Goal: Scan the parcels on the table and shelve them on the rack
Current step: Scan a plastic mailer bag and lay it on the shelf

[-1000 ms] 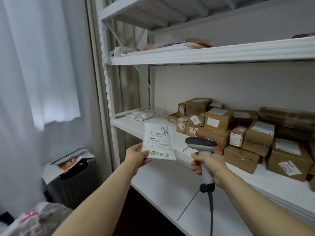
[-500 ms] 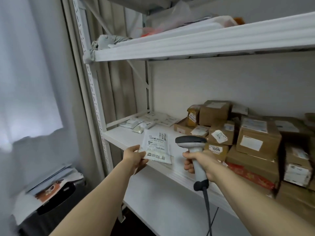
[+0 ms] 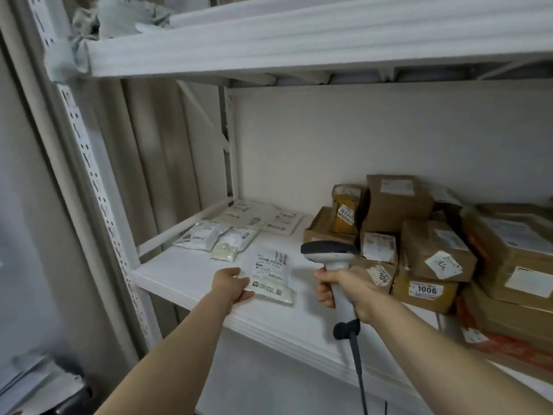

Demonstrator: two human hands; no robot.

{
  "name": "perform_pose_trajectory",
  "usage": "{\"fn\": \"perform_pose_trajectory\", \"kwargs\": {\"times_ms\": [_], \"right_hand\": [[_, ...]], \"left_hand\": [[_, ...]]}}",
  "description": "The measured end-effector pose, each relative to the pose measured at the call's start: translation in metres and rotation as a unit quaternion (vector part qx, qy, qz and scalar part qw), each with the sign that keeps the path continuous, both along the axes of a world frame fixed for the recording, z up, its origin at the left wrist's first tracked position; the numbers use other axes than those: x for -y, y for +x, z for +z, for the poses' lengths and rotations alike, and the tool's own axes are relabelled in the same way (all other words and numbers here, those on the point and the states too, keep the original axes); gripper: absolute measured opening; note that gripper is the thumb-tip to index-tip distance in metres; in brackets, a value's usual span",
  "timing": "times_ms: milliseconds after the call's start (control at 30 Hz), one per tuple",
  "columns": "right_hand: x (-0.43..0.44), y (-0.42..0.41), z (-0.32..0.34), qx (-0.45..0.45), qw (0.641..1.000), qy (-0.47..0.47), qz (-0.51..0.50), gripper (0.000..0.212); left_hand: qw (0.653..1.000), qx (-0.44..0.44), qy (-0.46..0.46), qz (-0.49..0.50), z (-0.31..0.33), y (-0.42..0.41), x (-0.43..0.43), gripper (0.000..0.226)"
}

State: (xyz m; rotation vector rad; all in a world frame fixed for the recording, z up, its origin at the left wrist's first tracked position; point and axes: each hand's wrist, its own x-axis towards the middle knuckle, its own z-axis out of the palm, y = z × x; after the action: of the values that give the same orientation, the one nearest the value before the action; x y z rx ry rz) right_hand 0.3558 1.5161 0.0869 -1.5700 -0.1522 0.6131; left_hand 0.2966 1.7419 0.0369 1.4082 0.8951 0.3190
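Rack shelf (image 3: 185, 275) mid-frame: parcel (image 3: 270, 274) runs lengthwise away from the left hand (image 3: 230, 284), fingers (image 3: 246, 296) pinching its near edge; right hand (image 3: 348, 290) grips scanner (image 3: 329, 256).

Field note, taking the scanner (image 3: 335, 265) as my mark; it stands upright in the right hand (image 3: 348, 290), before the shelf (image 3: 185, 274).

Just left of it: parcel (image 3: 269, 274) over the shelf's front part, left hand (image 3: 230, 284) gripping its near left corner. I can't tell if it rests down.

Behind and left of the scanner: pouches (image 3: 215, 236) on the shelf, with mailers (image 3: 263, 217) lying flat behind those.

Right of and behind the scanner: boxes (image 3: 431, 253) stacked on the same shelf.

Above the scanner: upper shelf (image 3: 269, 46).

Far left of it: post (image 3: 98, 205).
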Motion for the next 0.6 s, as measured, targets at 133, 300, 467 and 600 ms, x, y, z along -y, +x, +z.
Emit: {"fn": "perform_pose_trajectory", "kwargs": {"times_ms": [133, 300, 467, 600], "right_hand": [[-0.026, 0.010, -0.001, 0.013, 0.999, -0.009, -0.035, 0.005], [-0.046, 0.015, -0.004, 0.007, 0.997, -0.031, -0.074, 0.009], [-0.055, 0.024, -0.005, 0.011, 0.995, -0.038, -0.094, 0.007], [-0.051, 0.028, -0.008, 0.008, 0.993, -0.037, -0.114, 0.003]], "left_hand": [[0.943, -0.156, 0.280, -0.092, -0.007, 0.028, -0.029, 0.056], [0.744, -0.152, 0.582, -0.290, -0.015, 0.047, -0.023, 0.052], [0.647, -0.200, 0.635, -0.373, -0.029, 0.070, -0.019, 0.061], [0.632, -0.198, 0.648, -0.375, -0.029, 0.092, -0.030, 0.062]]}}
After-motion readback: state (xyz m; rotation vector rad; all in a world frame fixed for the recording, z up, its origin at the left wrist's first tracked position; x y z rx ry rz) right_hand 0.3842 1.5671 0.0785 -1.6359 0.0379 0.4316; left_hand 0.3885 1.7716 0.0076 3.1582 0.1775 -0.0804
